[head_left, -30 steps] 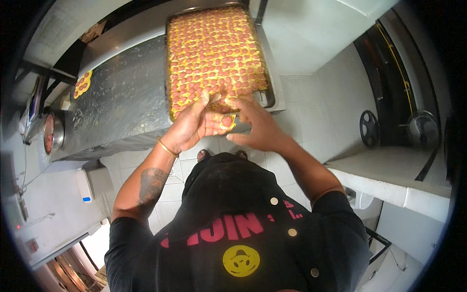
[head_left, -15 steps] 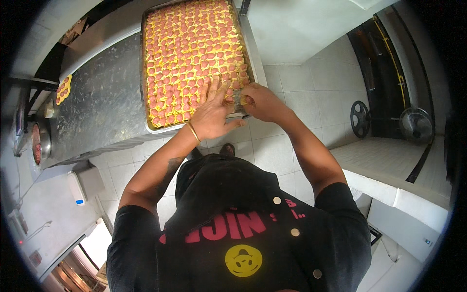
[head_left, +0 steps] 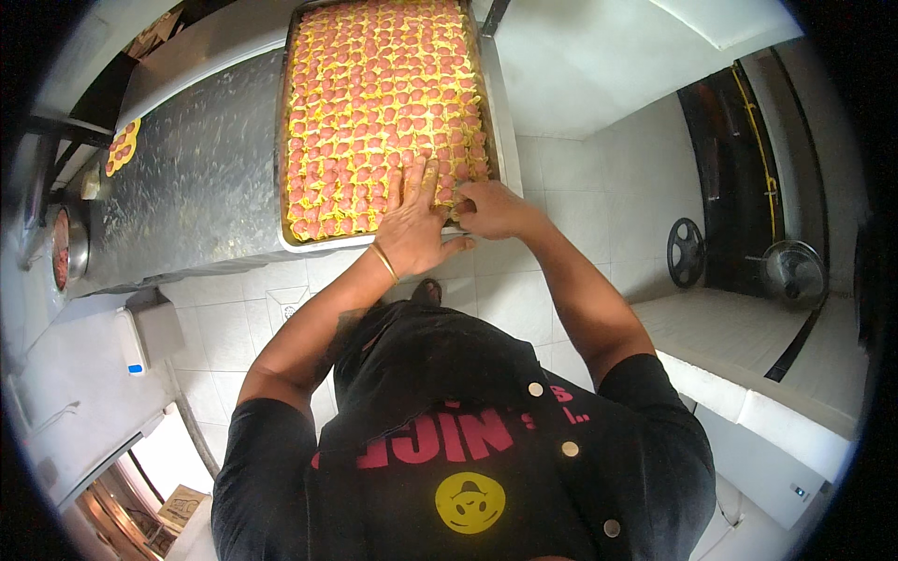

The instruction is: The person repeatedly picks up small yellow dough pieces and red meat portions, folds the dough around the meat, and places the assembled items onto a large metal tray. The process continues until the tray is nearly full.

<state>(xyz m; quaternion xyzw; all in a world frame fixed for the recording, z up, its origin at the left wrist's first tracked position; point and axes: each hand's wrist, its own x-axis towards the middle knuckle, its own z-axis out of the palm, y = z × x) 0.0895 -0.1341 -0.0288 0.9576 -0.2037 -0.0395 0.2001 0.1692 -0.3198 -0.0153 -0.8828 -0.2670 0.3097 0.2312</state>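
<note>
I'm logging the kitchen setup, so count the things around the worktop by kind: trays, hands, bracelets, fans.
Baking tray, filled with pink slices on yellow: 1
Hands on its near edge, left hand and right hand: 2
Bracelet on the left wrist: 1
Floor fan: 1
Total: 5

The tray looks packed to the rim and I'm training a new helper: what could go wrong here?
The tray lies near the counter front edge, so a push might slide it off. The left hand rests flat on the pink slices and could shift the neat rows. The right hand works at the near rim, where slices may spill.
</note>
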